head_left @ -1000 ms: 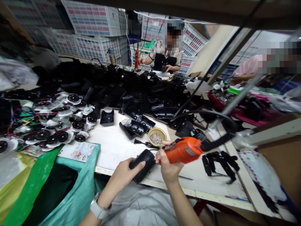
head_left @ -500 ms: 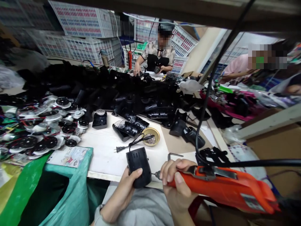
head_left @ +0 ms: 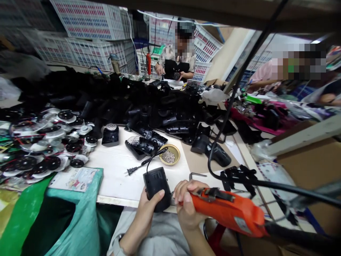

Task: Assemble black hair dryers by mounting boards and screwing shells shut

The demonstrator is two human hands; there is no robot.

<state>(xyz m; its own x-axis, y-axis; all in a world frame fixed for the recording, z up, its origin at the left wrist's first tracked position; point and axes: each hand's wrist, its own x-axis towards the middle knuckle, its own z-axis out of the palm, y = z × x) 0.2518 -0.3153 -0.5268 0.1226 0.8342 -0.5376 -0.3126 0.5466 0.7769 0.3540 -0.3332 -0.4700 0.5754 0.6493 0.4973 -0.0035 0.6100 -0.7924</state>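
Observation:
My left hand is closed around a black plastic housing, thumb across its face. A power cord with a two-pin plug runs from the housing's top over the white table. In my right hand is an orange electric screwdriver, gripped near its front end. Its tip meets the right side of the housing, though my fingers partly hide the contact. Just beyond the housing stands a yellow bowl of small metal screws, with the cord lying over its rim.
Black shells and a large dark heap cover the table's far part. Fan-like parts are piled left. A hex key lies near my right hand. A black cable hangs across the right. A co-worker sits opposite.
The screwdriver has moved left with my right hand, its tip now up against the housing's side. My left hand keeps its hold on the housing. The view has shifted slightly.

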